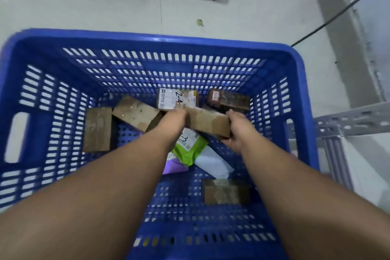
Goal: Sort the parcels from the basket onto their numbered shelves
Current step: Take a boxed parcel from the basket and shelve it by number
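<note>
hands: left hand (178, 117), right hand (237, 131) grip one of six boxes (207, 121), basket (147, 38).

You're in a parcel sorting room or small depot. A blue basket (160, 40) holds taped boxes (135, 112) and mailers (190, 145) with handwritten codes. Grey slotted shelving (348, 122) stands on pale floor (84, 6).

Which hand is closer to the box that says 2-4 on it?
Left. The left hand grips the brown box at the end just below the 2-4 box, nearly touching it. The right hand holds the box's other end, farther away.
</note>
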Demonstrator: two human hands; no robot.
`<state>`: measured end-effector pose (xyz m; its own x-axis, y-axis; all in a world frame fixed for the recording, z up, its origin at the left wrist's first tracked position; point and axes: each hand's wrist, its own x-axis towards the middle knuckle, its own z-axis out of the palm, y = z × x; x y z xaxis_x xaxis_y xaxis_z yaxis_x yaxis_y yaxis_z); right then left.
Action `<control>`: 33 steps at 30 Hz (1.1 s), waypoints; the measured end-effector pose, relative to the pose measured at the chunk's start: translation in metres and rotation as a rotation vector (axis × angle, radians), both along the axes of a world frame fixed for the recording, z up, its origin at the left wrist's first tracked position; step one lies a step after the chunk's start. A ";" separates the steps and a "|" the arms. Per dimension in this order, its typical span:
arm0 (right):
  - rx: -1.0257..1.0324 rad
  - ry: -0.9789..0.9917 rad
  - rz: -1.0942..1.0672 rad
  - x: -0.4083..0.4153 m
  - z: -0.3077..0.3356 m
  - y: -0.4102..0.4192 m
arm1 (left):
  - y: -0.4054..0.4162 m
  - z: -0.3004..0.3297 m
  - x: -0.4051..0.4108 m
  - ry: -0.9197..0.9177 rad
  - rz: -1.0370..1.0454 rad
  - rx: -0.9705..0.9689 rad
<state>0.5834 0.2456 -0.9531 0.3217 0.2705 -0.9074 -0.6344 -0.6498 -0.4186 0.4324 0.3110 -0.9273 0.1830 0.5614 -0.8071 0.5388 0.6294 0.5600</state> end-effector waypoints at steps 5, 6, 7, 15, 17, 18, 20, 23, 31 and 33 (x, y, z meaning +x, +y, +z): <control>0.223 0.075 -0.063 -0.032 0.121 -0.021 | -0.010 0.118 -0.053 -0.042 0.161 -0.018; 0.269 0.110 -0.045 -0.039 0.152 -0.017 | -0.007 0.152 -0.061 -0.053 0.198 -0.009; 0.303 0.139 -0.024 -0.045 0.179 -0.013 | -0.002 0.176 -0.068 -0.067 0.238 0.022; 0.591 -0.070 0.450 -0.065 0.463 0.044 | 0.048 0.462 -0.115 -0.281 0.367 0.304; 0.644 -0.147 0.531 -0.070 0.531 0.052 | 0.058 0.538 -0.119 -0.369 0.357 0.359; 0.673 -0.173 0.555 -0.072 0.567 0.055 | 0.062 0.577 -0.122 -0.409 0.351 0.389; 0.731 -0.212 0.571 -0.077 0.637 0.057 | 0.063 0.649 -0.126 -0.468 0.334 0.456; 0.807 -0.284 0.601 -0.085 0.722 0.053 | 0.051 0.730 -0.132 -0.512 0.324 0.547; 0.829 -0.467 0.709 -0.104 0.833 0.010 | 0.004 0.815 -0.150 -0.538 0.332 0.576; 0.829 -0.486 0.735 -0.104 0.842 0.007 | 0.005 0.823 -0.152 -0.503 0.308 0.591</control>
